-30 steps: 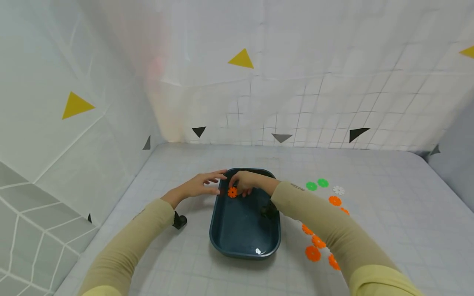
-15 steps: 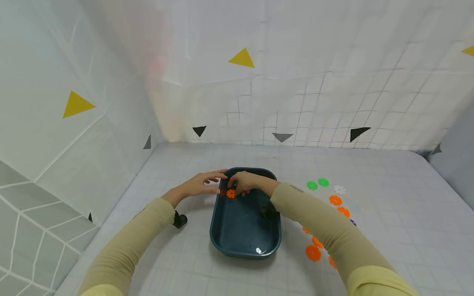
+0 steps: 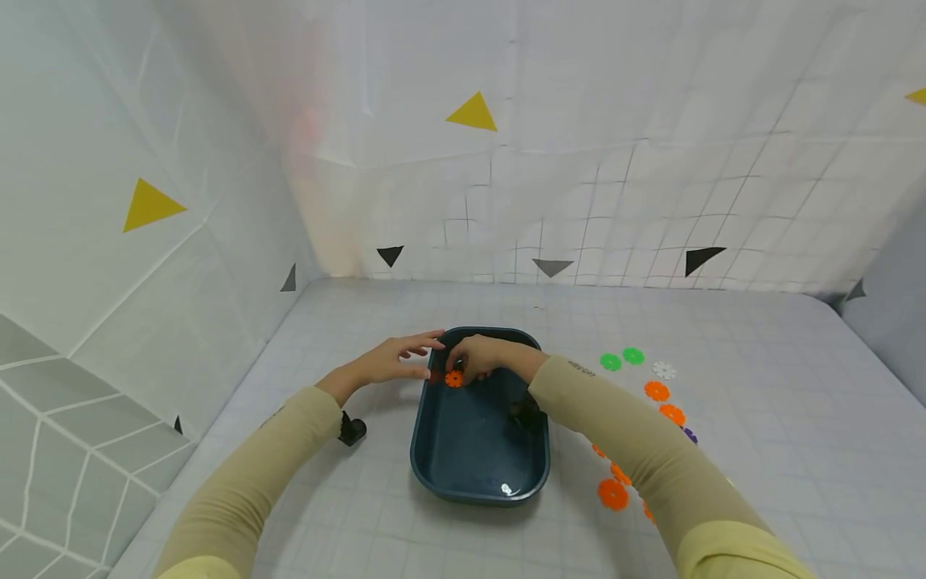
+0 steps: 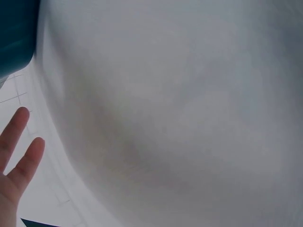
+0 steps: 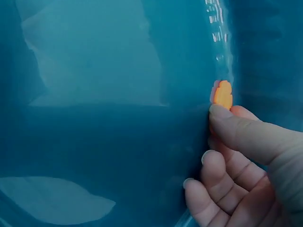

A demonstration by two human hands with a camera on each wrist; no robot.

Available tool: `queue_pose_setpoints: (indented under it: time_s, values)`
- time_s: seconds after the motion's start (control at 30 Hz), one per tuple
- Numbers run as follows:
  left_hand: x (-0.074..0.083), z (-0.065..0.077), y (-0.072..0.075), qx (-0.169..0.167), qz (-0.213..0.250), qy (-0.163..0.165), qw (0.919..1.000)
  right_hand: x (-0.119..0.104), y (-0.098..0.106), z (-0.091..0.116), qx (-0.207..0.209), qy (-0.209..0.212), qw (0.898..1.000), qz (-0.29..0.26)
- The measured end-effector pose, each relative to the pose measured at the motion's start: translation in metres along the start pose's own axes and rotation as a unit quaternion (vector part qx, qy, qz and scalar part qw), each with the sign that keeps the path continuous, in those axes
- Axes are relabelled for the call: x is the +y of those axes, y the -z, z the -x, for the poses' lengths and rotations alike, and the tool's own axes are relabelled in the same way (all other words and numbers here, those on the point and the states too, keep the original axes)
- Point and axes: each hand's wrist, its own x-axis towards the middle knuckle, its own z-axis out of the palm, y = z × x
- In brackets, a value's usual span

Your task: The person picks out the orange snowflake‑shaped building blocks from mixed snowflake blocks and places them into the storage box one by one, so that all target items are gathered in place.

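Note:
Inside the far left part of a dark teal tray (image 3: 477, 458), my right hand (image 3: 481, 354) pinches a small orange notched disc (image 3: 453, 379) between thumb and forefinger. The right wrist view shows this orange disc (image 5: 223, 94) nearly edge-on, close to the tray wall; whether it touches the wall I cannot tell. My left hand (image 3: 383, 362) is beside the tray's left rim with its fingers spread and nothing held. Its fingertips reach the rim in the head view, but contact is unclear. Only two fingers (image 4: 29, 161) show in the left wrist view.
Right of the tray lie several orange discs (image 3: 613, 494), two green discs (image 3: 611, 362), a white disc (image 3: 664, 371) and a purple disc (image 3: 690, 435). The right sleeve (image 3: 622, 426) covers part of that group. A white wall (image 3: 463, 201) rises behind the table.
The orange disc in my right hand has tilted and shifted slightly within the same corner of the tray. My left hand has stayed in place.

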Motion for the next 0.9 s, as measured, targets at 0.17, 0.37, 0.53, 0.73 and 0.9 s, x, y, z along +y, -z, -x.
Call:
queue_pose_setpoints:
  time_s: [0.17, 0.37, 0.53, 0.73, 0.9]
  values:
    - [0.001, 0.0, 0.0, 0.0, 0.003, -0.001, 1.0, 0.004, 0.002, -0.001, -0.004, -0.001, 1.0, 0.016]
    - [0.002, 0.0, 0.0, -0.001, 0.004, -0.002, 1.0, 0.005, 0.003, -0.001, -0.008, 0.003, 1.0, 0.008]
    - [0.0, 0.0, 0.0, -0.004, 0.002, -0.001, 1.0, 0.003, 0.007, 0.002, -0.001, 0.009, 1.0, 0.011]
    - [-0.031, -0.009, -0.004, 0.003, -0.003, 0.0, 1.0, -0.002, 0.019, 0.013, 0.002, 0.016, 1.0, -0.008]
    - [-0.037, -0.011, -0.006, 0.01, -0.003, 0.005, 0.9999, -0.004, 0.032, 0.028, 0.009, 0.014, 0.999, -0.029]
